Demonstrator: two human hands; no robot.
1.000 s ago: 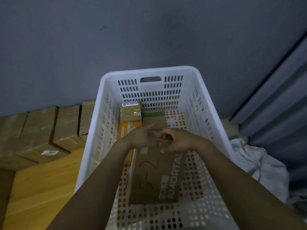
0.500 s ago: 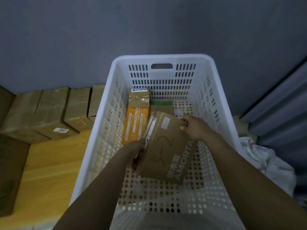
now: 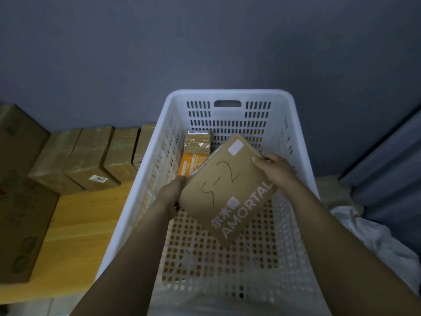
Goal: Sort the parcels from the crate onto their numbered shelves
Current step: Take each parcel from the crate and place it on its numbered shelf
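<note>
Over the crate, the 5-2 parcel slants between two hands: left hand grips its near-left end, right hand its far-right.

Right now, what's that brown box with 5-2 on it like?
The flat brown cardboard box has 5-2 handwritten in dark pen, AMORTAL printed in white and a small white label near its far corner. It is held tilted over the floor of the white crate, the left hand gripping its left edge, the right hand its right edge.
</note>
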